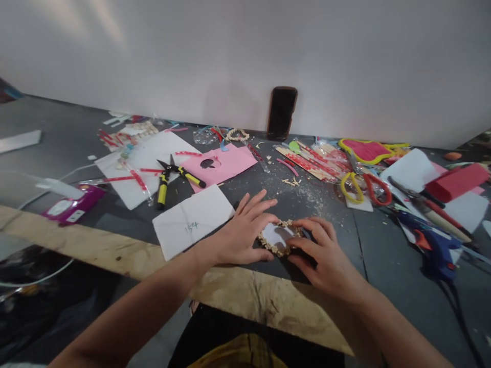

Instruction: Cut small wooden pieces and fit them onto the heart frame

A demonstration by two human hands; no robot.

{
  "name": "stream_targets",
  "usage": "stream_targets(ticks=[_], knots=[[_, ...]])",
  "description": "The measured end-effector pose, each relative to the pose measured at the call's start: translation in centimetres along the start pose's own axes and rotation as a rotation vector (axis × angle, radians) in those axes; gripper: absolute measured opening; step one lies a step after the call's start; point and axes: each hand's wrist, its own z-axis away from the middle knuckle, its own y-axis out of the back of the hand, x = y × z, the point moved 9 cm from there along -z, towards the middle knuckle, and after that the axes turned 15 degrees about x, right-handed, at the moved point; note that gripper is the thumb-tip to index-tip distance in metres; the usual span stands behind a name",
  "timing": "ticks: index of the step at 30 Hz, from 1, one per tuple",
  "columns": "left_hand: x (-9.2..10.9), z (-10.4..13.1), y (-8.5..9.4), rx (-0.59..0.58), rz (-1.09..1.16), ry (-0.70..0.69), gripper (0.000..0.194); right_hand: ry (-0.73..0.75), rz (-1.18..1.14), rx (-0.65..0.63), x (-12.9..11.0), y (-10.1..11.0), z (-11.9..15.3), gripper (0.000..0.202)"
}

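A small round piece (pixel 274 236) with a white middle and a rim of beige bits lies on the dark table near its front edge. My left hand (pixel 249 227) rests against its left side, fingers stretched out and spread, with thumb and index finger near the rim. On the opposite side, my right hand (pixel 322 250) has curled fingers over the rim, holding it. The fingers hide parts of the rim. Just left of my left hand is a white card (pixel 192 222) with green handwriting.
Yellow-black pliers (pixel 164 186), a pink sheet (pixel 233 166) and a purple device (pixel 74 205) are to the left. Scissors (pixel 362 189), red-and-white strips (pixel 307 162) and a blue glue gun (pixel 431 243) with its cord lie right. A phone (pixel 282 113) leans against the wall.
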Motion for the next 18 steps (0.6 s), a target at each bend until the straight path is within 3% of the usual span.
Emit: stream_targets(ticks=[12,18], knots=[[0.61,0.16,-0.34,-0.045,0.018,-0.024,0.057,0.025,-0.006,-0.027,-0.16,-0.59,-0.09,0.018],[0.32,0.3,-0.54,-0.052,0.012,-0.013,0.066,0.025,0.006,-0.03,-0.03,-0.85,-0.07,0.018]])
